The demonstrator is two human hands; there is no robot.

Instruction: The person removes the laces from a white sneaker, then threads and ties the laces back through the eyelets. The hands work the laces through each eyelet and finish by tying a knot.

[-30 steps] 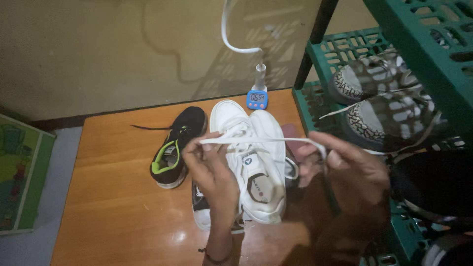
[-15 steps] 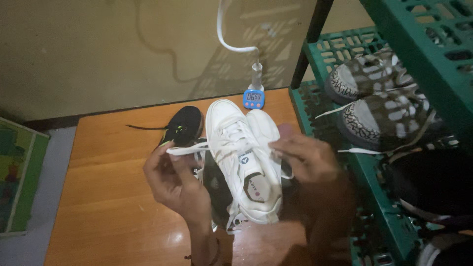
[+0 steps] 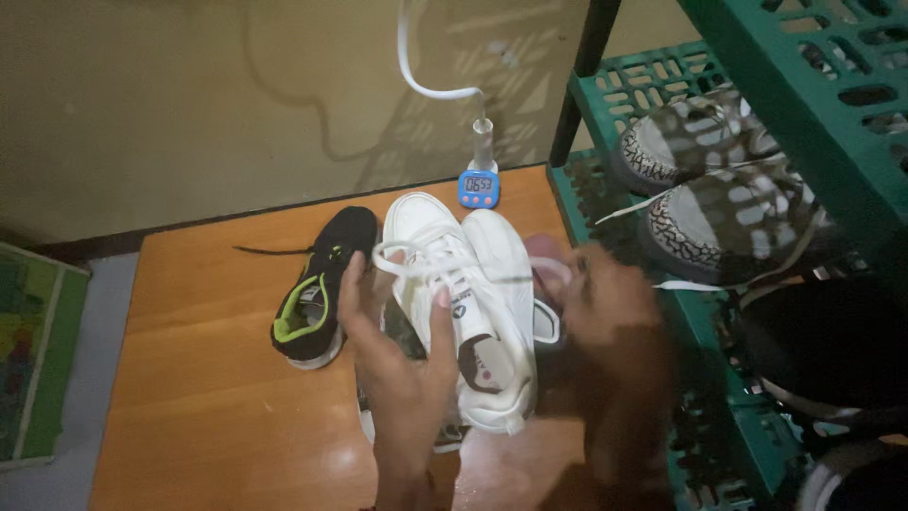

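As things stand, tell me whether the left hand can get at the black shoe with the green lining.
Probably yes. The left hand is beside the black shoe, with bare table between them, but its fingers are pinching the white shoe's lace.

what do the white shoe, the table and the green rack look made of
White shoe: smooth, faintly glossy upper, probably leather or synthetic; flat woven-looking lace.
Table: orange-brown wood or laminate, lacquered, judging by its sheen.
Green rack: moulded plastic, going by its slotted grid.
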